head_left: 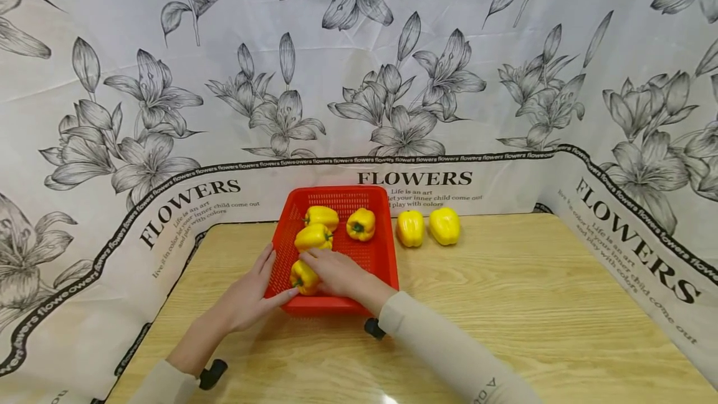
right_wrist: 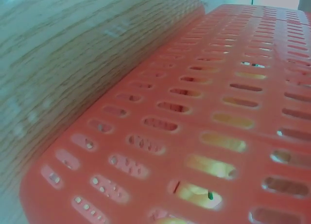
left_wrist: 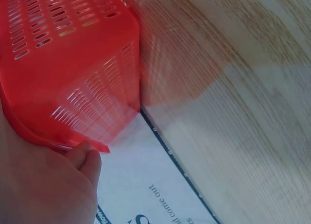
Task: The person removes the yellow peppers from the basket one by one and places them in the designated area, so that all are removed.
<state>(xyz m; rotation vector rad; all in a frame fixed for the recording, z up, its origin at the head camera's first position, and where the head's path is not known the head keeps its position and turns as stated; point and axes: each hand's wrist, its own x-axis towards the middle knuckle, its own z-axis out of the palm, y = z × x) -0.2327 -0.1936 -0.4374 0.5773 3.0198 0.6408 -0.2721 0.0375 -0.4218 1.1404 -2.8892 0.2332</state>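
Note:
A red perforated plastic basket [head_left: 392, 260] stands on the wooden table, tilting slightly in the head view's perspective. My right hand [head_left: 339, 274] reaches over its front rim and grips a yellow bell pepper [head_left: 303, 277] in the front left corner; part of that pepper is hidden beneath the fingers. Holding the basket's rim at the left front corner is my left hand [head_left: 249, 297], also seen in the left wrist view. Three more yellow bell peppers lie inside: one at the back left [head_left: 321, 217], one just before it [head_left: 313, 237], and another at the right [head_left: 361, 224].
To the right of the basket, two yellow bell peppers [head_left: 411, 228] [head_left: 445, 226] sit side by side on the wooden table [head_left: 505, 292]. A white flower-printed cloth [head_left: 505, 182] hangs behind the table and along both sides.

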